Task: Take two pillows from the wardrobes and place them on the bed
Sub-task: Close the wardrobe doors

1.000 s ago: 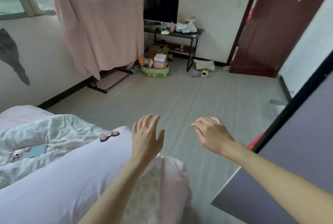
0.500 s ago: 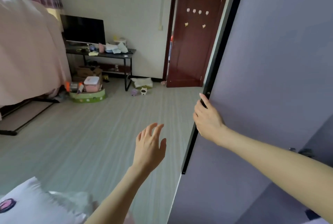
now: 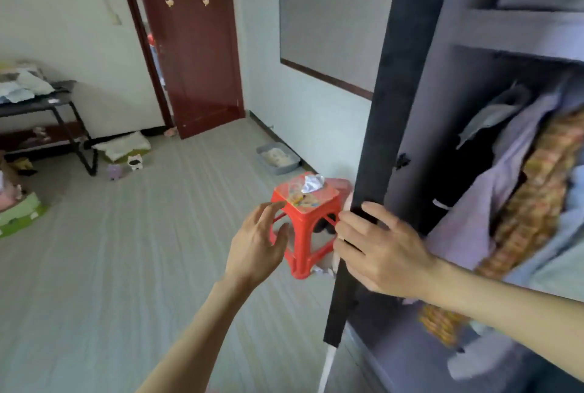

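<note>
The view has swung right since half a second ago: the TV and the pink sheet are out of frame, the pillow corner that showed at the lower left is gone too, and the wardrobe interior now fills the right side. At the far left edge sits one black table with cloths heaped on top, and below it on the floor one pale cushion and two small figurines just beside it. Upper centre-left, one dark red door stands ajar, six small hooks on its panel. Moving toward the centre, one grey tray lies by the wall, and one red stool stands near it with a crumpled white wad on its seat. The left hand hovers in front of the stool, fingers spread and loosely curled, holding nothing. The right hand has its fingers wrapped on the edge of the black wardrobe door, which half a second ago looked nearly flat to the camera and now shows edge-on. At right, inside the wardrobe, one shelf carries folded grey bedding above, and hanging clothes crowd below: lilac, orange-patterned and pale blue. No pillow can be made out for certain here.
</note>
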Tool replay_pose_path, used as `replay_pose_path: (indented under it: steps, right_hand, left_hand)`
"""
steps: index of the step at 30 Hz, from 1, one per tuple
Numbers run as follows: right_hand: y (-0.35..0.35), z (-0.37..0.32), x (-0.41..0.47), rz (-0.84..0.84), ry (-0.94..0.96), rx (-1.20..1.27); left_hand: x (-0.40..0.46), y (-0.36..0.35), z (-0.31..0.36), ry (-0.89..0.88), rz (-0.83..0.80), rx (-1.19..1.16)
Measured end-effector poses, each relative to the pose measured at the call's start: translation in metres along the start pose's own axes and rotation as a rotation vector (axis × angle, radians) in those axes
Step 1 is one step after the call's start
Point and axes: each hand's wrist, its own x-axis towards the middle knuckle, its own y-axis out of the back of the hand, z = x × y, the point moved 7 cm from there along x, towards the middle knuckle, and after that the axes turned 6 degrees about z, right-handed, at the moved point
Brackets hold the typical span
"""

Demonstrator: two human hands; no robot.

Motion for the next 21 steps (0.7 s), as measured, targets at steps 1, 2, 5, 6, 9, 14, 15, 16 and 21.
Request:
replay_pose_path:
  steps: [1, 2, 5, 6, 9, 14, 15, 16, 21]
  right_hand:
    - [0.014, 0.006, -0.019, -0.005, -0.039, -0.035]
    - [0.025, 0.013, -0.037, -0.028, -0.083, -0.058]
    - [0.045, 0.032, -0.084, -0.170, -0.182, -0.173]
    - [0.049, 0.039, -0.099, -0.218, -0.214, -0.199]
    - [0.063, 0.057, -0.139, -0.356, -0.281, -0.300]
    - [0.068, 0.083, -0.188, -0.523, -0.332, -0.370]
    - [0.070, 0.091, -0.198, -0.548, -0.356, -0.384]
    - [0.070, 0.097, -0.206, -0.565, -0.377, -0.397]
    - [0.063, 0.120, -0.236, -0.624, -0.444, -0.468]
  left_hand:
    - [0.004, -0.015, 0.016, -0.051, -0.041, -0.050]
    - [0.008, -0.028, 0.031, -0.093, -0.065, -0.085]
    - [0.014, -0.067, 0.088, -0.245, -0.135, -0.199]
    - [0.014, -0.079, 0.108, -0.305, -0.162, -0.238]
    - [0.010, -0.117, 0.175, -0.510, -0.245, -0.311]
    - [0.016, -0.168, 0.233, -0.589, -0.275, -0.361]
    - [0.017, -0.178, 0.241, -0.597, -0.276, -0.353]
    - [0.018, -0.187, 0.245, -0.605, -0.275, -0.338]
    - [0.026, -0.219, 0.261, -0.585, -0.290, -0.242]
